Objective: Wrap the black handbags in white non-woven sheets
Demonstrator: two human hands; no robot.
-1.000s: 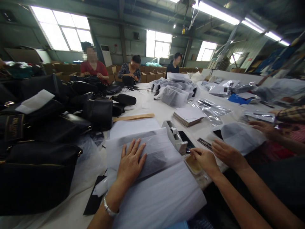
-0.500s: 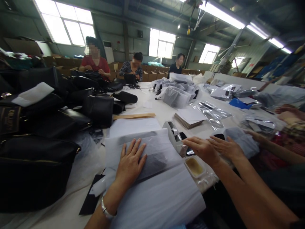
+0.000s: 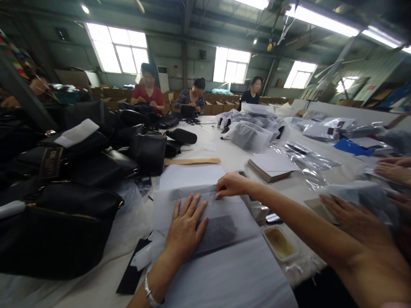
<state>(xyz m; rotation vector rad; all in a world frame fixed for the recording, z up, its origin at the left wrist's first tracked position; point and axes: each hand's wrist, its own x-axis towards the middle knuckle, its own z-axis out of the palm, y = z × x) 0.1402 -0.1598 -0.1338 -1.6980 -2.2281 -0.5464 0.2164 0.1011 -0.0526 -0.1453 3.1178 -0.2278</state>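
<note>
My left hand [image 3: 188, 226] lies flat with fingers spread on white tissue paper [image 3: 205, 269], which is folded over a dark flat item [image 3: 218, 231] showing through. At the upper edge of the folded paper, my right hand [image 3: 233, 185] is closed, its fingertips pressed down on the sheet. Whatever those fingers hold, if anything, is hidden. Partly behind my right forearm stands a tape dispenser [image 3: 257, 209]. A small tub of yellowish stuff [image 3: 280, 243] sits beside the paper, and a black card [image 3: 133, 267] lies by my left wrist.
Black handbags [image 3: 64, 226] are heaped on the left. Ahead are stacked boards [image 3: 271, 167], clear plastic bags [image 3: 305, 160] and tissue-wrapped bundles [image 3: 250, 132]. On the right, a co-worker's hand [image 3: 356, 214] rests by a wrapped bundle. Several people sit across the table.
My right hand has moved left from beside the tape dispenser onto the paper's upper edge. My left hand stays on the paper. The view has turned left.
</note>
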